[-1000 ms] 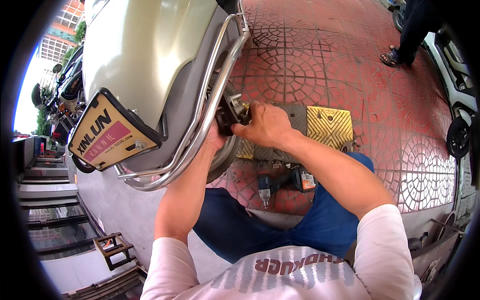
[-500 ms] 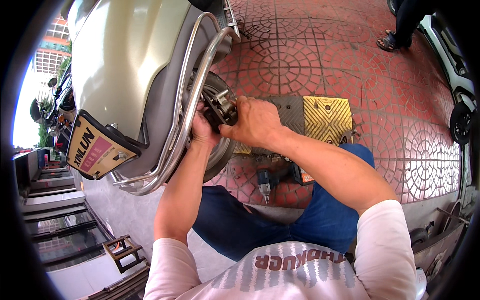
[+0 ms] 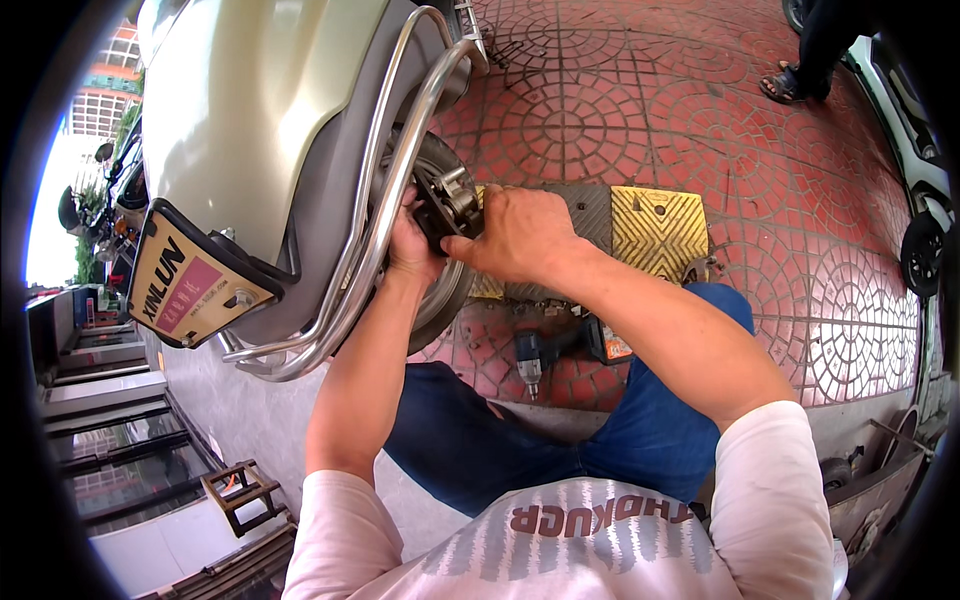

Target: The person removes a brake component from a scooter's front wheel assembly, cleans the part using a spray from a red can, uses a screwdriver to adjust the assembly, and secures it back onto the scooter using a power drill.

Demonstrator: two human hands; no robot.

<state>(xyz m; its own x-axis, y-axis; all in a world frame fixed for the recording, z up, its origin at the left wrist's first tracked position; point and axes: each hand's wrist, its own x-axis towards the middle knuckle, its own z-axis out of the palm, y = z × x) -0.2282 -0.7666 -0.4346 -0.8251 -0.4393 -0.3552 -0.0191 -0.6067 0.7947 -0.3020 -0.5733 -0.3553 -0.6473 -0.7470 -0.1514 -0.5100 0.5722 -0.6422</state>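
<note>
Scooter rear end [image 3: 250, 130], cream bodywork, tilted across upper left of view. Chrome guard rail [image 3: 385, 190] curving down over the rear wheel [image 3: 445, 290]. Licence plate [image 3: 185, 280] on black bracket at lower left of bodywork.

Brake caliper [image 3: 450, 205], black and bare metal, located at the wheel hub, just right of the guard rail and above the tyre edge. Held between both hands.

Left hand [image 3: 412, 245]: reaching up behind the rail, fingers wrapped against the near side of the caliper, closed in a grip. Fingertips partly hidden by the rail and the part itself; exact contact not determinable.

Right hand [image 3: 515, 235]: over the caliper from the right, fingers curled and pinching its outer edge, thumb toward the wheel. Closed on the part, not flat.

Cordless impact driver [image 3: 560, 350], black with orange base, lying on the red patterned paving [image 3: 600, 100] between the knees, well apart from both hands. Yellow and grey kerb ramp [image 3: 655, 225] flat on the paving just beyond the right forearm.

Blue trousers and white printed shirt at lower edge. Sandalled foot of another person [image 3: 790, 82] at upper right, well apart from the work. Small wooden stool [image 3: 240, 495] at lower left. Part of a second tyre [image 3: 925, 255] at right rim.
</note>
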